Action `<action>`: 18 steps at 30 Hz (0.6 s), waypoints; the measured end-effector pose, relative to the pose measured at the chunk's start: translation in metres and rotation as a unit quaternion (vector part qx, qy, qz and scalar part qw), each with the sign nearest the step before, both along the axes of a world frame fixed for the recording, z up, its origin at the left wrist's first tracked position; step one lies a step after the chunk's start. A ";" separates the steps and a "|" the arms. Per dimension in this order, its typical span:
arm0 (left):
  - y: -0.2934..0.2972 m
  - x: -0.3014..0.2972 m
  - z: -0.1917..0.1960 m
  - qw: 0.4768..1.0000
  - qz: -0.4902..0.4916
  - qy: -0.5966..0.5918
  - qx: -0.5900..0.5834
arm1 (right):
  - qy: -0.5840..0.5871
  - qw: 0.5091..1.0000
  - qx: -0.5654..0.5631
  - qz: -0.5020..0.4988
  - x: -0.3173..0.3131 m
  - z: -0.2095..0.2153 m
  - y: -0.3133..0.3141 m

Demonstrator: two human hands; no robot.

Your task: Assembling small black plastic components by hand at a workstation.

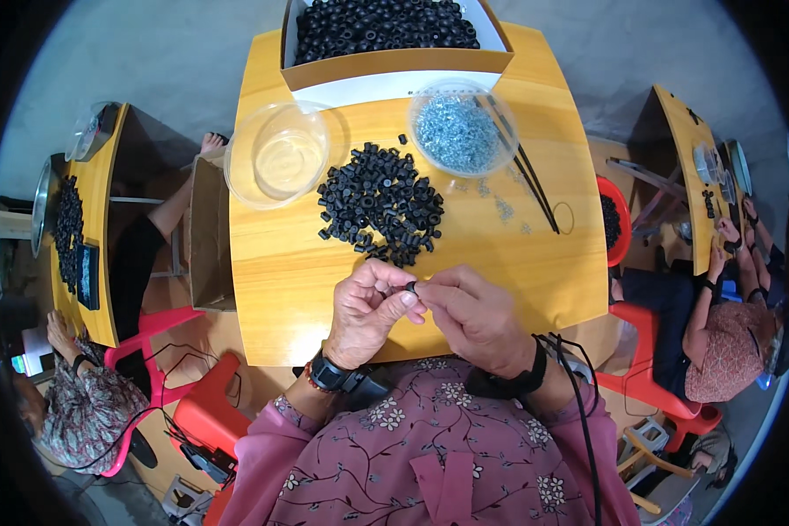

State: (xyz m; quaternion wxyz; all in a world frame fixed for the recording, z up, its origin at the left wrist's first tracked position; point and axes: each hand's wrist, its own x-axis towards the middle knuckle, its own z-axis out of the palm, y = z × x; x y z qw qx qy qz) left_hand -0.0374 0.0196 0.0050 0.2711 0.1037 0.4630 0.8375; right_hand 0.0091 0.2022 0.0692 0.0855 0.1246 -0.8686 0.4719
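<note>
My left hand (366, 309) pinches a small black cap-like piece (410, 287) between thumb and forefinger, above the near edge of the table. Close against it, my right hand (478, 317) has its thumb and fingers pressed together at the same piece; whether they hold a tiny part of their own is hidden. Just beyond my hands lies a loose pile of small black cylindrical pieces (381, 202). Behind the pile, to the right, a clear round tub (462, 128) holds many small bluish clear bits.
An open cardboard box (399, 61) of black round pieces stands at the far edge. A clear tub (282, 158) sits left of the pile. Black sticks (535, 188) lean out of the right tub, near a thin ring (565, 216). People work at tables on both sides.
</note>
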 end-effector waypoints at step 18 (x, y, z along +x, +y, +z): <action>-0.024 0.003 0.007 0.997 0.065 0.014 -0.046 | 0.018 0.988 0.106 -0.115 -0.032 -0.030 0.004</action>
